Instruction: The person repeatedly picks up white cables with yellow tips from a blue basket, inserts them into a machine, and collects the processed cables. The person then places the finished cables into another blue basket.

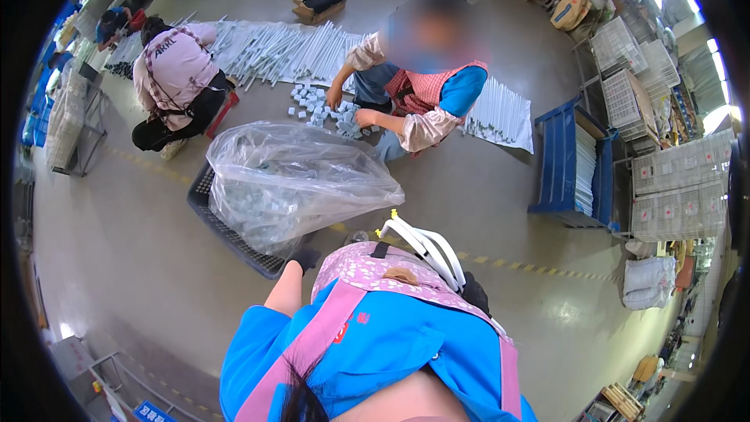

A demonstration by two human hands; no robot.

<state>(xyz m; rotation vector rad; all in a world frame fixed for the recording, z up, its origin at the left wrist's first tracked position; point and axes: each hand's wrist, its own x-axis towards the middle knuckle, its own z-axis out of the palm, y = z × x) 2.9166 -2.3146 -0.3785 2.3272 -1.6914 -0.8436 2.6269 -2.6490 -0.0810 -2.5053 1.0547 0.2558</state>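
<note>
My left hand [306, 257], in a dark glove, is by the near corner of a black plastic crate [234, 233]; its fingers are too small and dark to make out. A large clear plastic bag [301, 168] lines the crate, with many small pale pieces inside. On my other side, white bent tubes [428, 248] with yellow end pieces rise past my pink patterned apron [367, 266]. Their lower ends meet my dark-gloved right hand [474, 295], which appears closed on them, though my body partly hides it.
Ahead, a co-worker in a red checked apron [406, 98] handles small pale blocks [316, 105] on the floor. Another person [176, 70] crouches further left. White tubes [273, 51] lie in rows on sheeting. A blue bin [558, 164] and wire baskets [678, 187] stand right.
</note>
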